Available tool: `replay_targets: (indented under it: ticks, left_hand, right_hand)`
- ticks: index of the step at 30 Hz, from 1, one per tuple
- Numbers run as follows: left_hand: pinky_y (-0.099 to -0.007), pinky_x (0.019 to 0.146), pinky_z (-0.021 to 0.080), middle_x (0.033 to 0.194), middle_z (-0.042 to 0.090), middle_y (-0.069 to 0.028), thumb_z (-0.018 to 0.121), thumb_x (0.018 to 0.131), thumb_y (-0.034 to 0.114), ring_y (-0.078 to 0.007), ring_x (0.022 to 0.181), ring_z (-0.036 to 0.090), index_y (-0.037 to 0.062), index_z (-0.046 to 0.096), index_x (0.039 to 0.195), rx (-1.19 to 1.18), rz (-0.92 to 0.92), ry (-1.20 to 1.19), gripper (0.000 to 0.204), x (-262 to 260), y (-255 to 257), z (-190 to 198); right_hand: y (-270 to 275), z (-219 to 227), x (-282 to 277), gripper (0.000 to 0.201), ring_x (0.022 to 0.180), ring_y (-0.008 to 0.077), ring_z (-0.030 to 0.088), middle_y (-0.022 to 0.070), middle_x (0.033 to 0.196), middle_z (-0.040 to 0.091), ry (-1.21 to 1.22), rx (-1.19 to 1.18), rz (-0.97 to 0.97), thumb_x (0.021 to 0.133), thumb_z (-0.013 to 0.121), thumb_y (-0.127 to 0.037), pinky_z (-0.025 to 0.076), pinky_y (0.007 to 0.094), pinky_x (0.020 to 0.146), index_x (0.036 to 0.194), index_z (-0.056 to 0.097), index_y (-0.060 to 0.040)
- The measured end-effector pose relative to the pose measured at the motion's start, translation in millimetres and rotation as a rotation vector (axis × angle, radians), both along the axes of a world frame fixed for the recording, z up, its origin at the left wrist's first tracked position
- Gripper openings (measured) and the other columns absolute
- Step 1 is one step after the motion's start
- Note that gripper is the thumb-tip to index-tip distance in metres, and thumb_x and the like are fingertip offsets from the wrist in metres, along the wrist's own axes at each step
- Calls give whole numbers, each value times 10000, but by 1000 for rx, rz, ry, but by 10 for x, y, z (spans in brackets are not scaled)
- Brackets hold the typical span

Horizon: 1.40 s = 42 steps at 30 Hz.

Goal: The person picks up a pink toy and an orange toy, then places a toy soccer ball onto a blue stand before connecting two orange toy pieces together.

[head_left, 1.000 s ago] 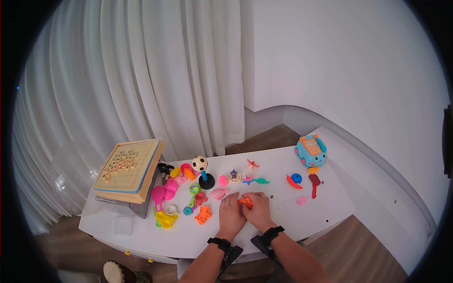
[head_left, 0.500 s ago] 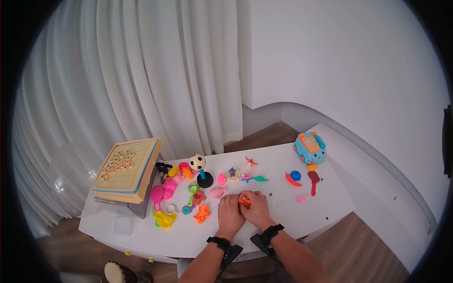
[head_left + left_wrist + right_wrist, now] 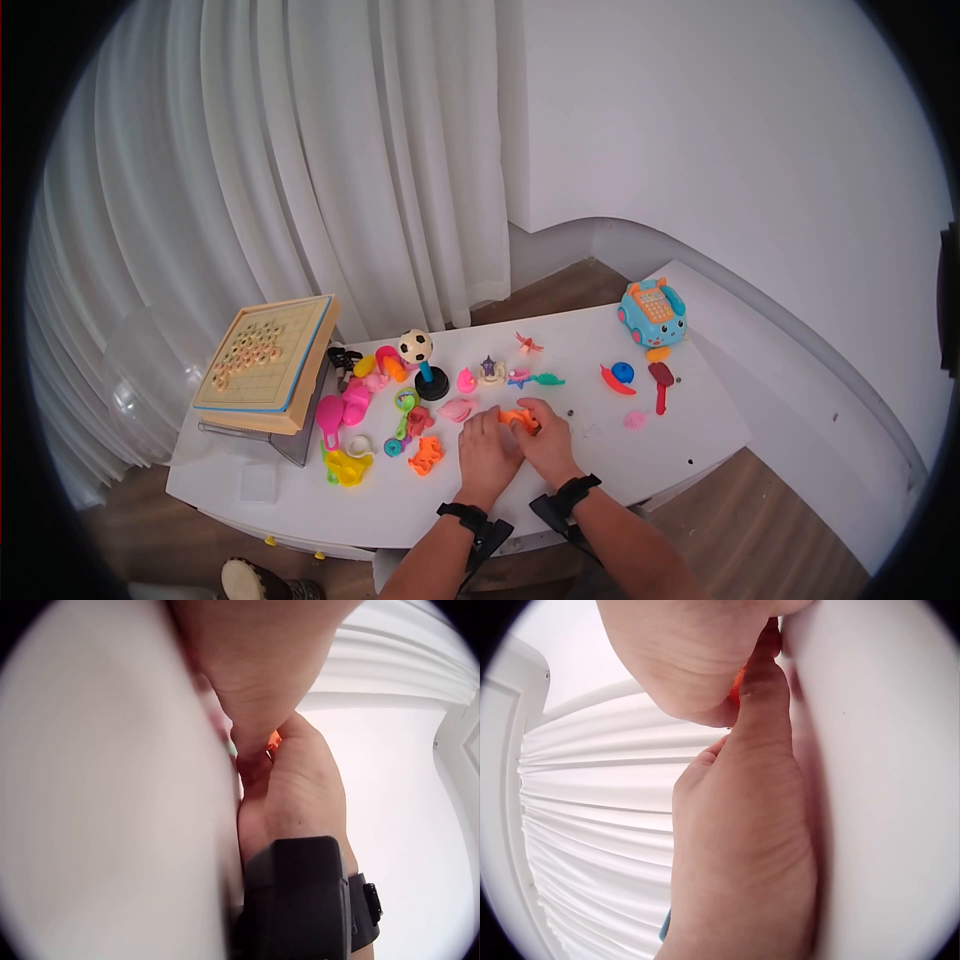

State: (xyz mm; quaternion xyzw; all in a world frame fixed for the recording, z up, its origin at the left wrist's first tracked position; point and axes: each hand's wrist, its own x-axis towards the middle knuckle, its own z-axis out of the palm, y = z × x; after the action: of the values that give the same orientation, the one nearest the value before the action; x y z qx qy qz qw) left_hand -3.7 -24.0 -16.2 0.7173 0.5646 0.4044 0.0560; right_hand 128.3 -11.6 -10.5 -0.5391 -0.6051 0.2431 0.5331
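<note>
Both hands come together over the white table's near middle, around an orange plastic toy piece [image 3: 517,417]. My right hand [image 3: 548,446] holds it from the right, thumb and index finger bent around it. From the left, my left hand [image 3: 488,455] grips it, fingers pointing away from the body and thumb side hidden. In the left wrist view only a sliver of the orange piece [image 3: 274,741] shows between the hands. The right wrist view also gives just a bit of the orange piece [image 3: 736,686]. Close to the left fingertips lies a pink toy [image 3: 457,410].
Left of the hands are an orange animal-shaped toy [image 3: 426,456], yellow toy [image 3: 347,467], pink scoop [image 3: 329,415] and soccer ball on a stand [image 3: 415,347]. A chess board box [image 3: 268,355] stands far left. At right are a toy telephone [image 3: 653,315] and red toy [image 3: 661,386].
The right hand's index finger has lifted and spread a little, so more of the orange piece shows. The view shifts slightly; the toys on the table stay put.
</note>
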Motion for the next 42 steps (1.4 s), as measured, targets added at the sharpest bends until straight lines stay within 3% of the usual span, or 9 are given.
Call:
replay_targets:
  ticks: [14, 20, 29, 32, 34, 42]
  left_hand:
    - [-478, 1012, 472, 1196, 687, -192, 826, 784, 175, -370, 1150, 637, 19, 594, 1362, -12, -46, 7, 642, -25, 15, -6]
    - [-490, 993, 485, 1168, 704, -207, 829, 796, 226, -388, 1111, 657, 6, 591, 1362, 1, 46, -57, 652, -19, 25, -7]
    - [-482, 1019, 468, 1232, 683, -181, 866, 801, 307, -368, 1181, 627, 13, 574, 1374, -58, 42, -88, 707, -42, 28, -32]
    - [-485, 1043, 455, 1264, 660, -180, 873, 793, 304, -367, 1233, 594, 19, 583, 1366, -15, 71, -50, 702, -44, 39, -65]
    - [-487, 1064, 445, 1299, 635, -177, 880, 783, 305, -369, 1260, 573, 24, 591, 1362, -36, 62, -44, 706, -47, 39, -44]
    - [-487, 1070, 454, 1322, 628, -177, 895, 765, 300, -371, 1256, 583, 17, 619, 1353, 7, 46, -13, 709, -45, 25, -62]
  right_hand:
    - [47, -80, 3, 381, 878, 340, 764, 189, 985, 772, -55, 18, 52, 888, 756, -182, 610, 401, 819, 1239, 685, -51]
    - [55, -77, -6, 305, 844, 302, 768, 175, 954, 776, 28, 10, 61, 949, 703, -206, 608, 397, 798, 1206, 692, -42]
    - [61, -93, 9, 197, 865, 344, 760, 185, 947, 764, -3, 16, 68, 1001, 637, -174, 601, 410, 772, 1139, 715, -56]
    - [80, -133, 8, 187, 861, 335, 763, 187, 963, 765, 19, 41, -37, 1007, 621, -132, 601, 398, 762, 1149, 708, -45]
    - [135, -211, 15, 189, 844, 311, 766, 182, 976, 765, 195, 51, -127, 1013, 611, -99, 599, 379, 748, 1168, 695, -33]
    - [93, -166, 16, 206, 818, 282, 767, 185, 940, 754, 213, 9, -73, 1005, 623, -108, 597, 367, 742, 1188, 685, -36]
